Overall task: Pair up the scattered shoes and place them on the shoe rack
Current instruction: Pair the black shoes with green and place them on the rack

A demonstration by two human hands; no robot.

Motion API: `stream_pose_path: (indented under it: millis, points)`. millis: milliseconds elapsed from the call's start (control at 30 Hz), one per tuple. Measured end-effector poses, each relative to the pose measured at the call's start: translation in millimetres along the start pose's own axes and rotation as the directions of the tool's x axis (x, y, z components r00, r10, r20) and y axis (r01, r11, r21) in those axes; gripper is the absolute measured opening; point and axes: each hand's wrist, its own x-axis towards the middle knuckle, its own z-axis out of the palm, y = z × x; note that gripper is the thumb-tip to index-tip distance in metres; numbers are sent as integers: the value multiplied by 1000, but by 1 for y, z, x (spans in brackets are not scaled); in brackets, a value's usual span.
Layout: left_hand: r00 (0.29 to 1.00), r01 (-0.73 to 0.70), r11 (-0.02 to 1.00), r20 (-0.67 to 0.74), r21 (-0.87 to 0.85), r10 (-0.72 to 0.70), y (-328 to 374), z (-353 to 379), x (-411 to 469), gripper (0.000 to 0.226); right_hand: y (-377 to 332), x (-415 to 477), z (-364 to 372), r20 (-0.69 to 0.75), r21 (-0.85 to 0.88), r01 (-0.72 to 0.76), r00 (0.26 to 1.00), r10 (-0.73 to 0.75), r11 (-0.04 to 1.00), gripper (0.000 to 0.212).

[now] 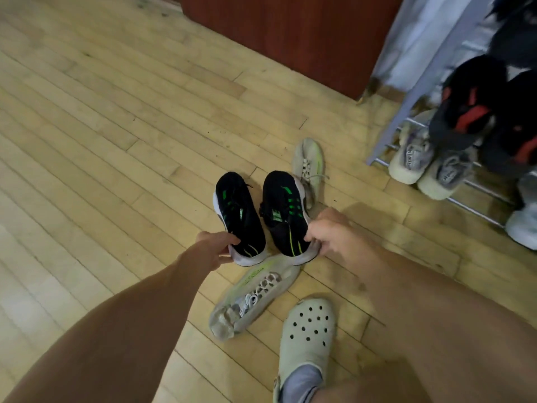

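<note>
Left hand (216, 248): fingers curled round heel of left black-and-green sneaker (239, 212). Right hand (328, 234): fingertips pinch heel of matching right black-and-green sneaker (286, 212). Pair side by side between hands, toes pointing away, on wooden floor (116, 141).

One pale sneaker (309, 162) just beyond right hand, touching right black shoe. Second pale sneaker (255, 298) below hands, toe under both heels. Clog on foot (308, 330) nearer still.

Shoe rack (382, 149) well right of right hand, holding cream pair (430, 164) and black-red pair (470, 112).
</note>
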Motion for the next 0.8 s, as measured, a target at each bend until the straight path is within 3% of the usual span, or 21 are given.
stream_pose_path:
  millis: [200, 300, 367, 467, 700, 800]
  points:
    - [979, -193, 981, 56, -22, 194, 26, 3, -77, 24, -8, -77, -55, 17, 152, 20, 1000, -23, 988, 48]
    - [941, -317, 948, 120, -18, 317, 50, 2, -122, 11, -5, -126, -95, -103, 189, 108, 991, -89, 976, 40]
    - [895, -408, 913, 184, -23, 405, 68, 2, -154, 8, 6, -153, -126, -251, 174, 165, 961, -119, 971, 31]
    - [814, -529, 848, 268, -20, 515, 97, 8, -206, 18, 29, -182, -173, -358, 109, 197, 922, -147, 974, 24]
    - [628, -700, 712, 428, -54, 650, 147, 55, -323, 29, 69, -287, -256, -524, 329, 291, 848, -84, 898, 30]
    - [556, -750, 657, 465, -75, 689, 172, 86, -370, 32, 82, -308, -291, -573, 421, 364, 817, -68, 831, 21]
